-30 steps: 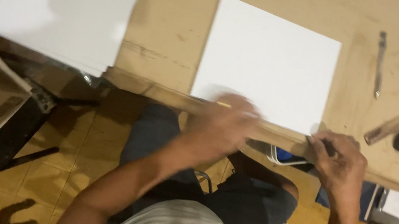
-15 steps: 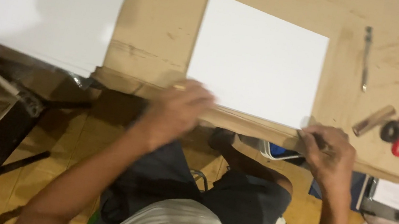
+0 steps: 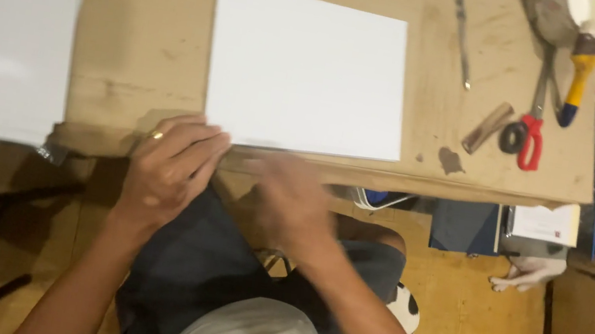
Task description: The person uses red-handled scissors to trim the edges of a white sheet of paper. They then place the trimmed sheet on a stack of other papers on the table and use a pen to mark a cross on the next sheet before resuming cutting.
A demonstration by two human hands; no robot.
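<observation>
A white square board lies flat on the wooden table. My left hand, with a ring on one finger, rests flat on the table's near edge, and its fingertips touch the board's near left corner. It holds nothing. My right hand is blurred by motion just below the table's edge, under the middle of the board's near side. Whether it holds anything cannot be made out.
Red-handled scissors, a short wooden piece, a thin metal tool and a yellow-and-blue handled tool lie at the table's right end. A large white sheet covers the left. My legs and the wooden floor are below.
My right hand has moved left along the table's near edge, from the board's right corner toward its middle. My left hand has stayed at the left corner.
</observation>
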